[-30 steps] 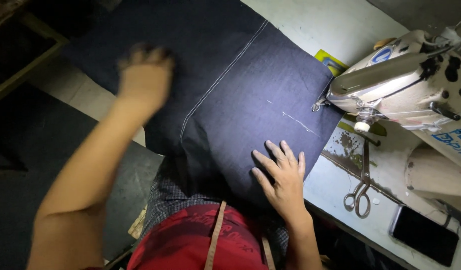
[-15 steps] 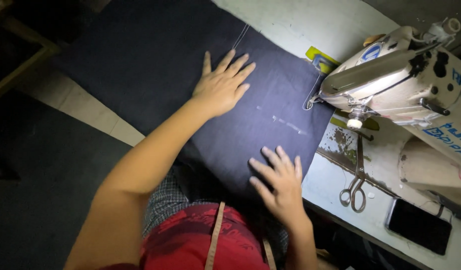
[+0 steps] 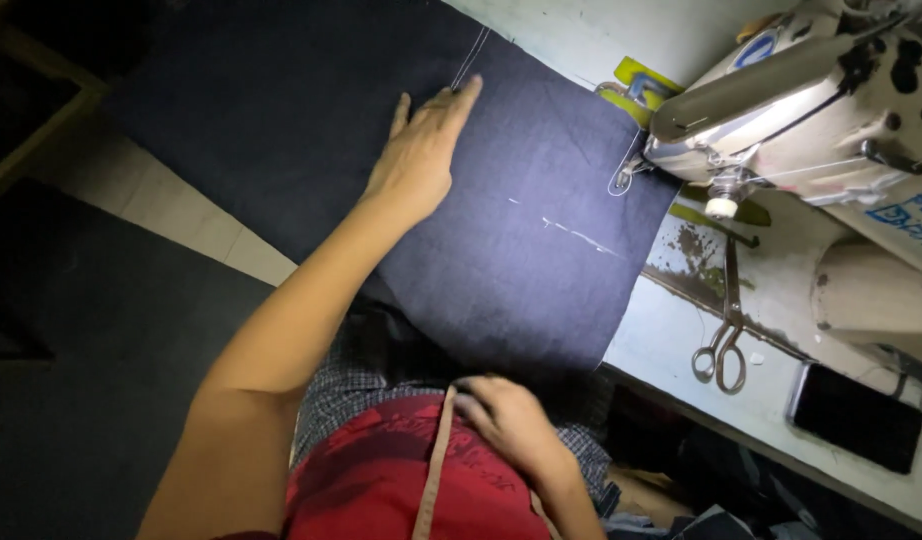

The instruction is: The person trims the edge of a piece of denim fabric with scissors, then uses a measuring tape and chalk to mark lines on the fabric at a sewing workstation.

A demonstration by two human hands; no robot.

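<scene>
Flat, fingers straight, left hand (image 3: 416, 160) presses on dark blue cloth (image 3: 281, 130), gripping nothing. Right hand (image 3: 511, 420) curls at cloth's 6 o'clock edge; grip unclear. Cloth spread smooth on table (image 3: 671, 340), pale stitch line, chalk marks. Sewing machine (image 3: 811, 100) at 3 o'clock; scissors (image 3: 723, 345) nearby.

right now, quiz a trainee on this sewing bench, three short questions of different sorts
1. True or false: the left hand lies flat on the dark blue denim fabric.
2. Which tool lies on the white table beside the fabric's edge? A) scissors B) a ruler C) a hammer
3. Where is the right hand?

Key
1. True; its fingers reach the stitched seam.
2. A; the scissors lie below the sewing machine, near a black phone.
3. At the fabric's near edge, close to the person's body, blurred; its grip cannot be told.
</scene>
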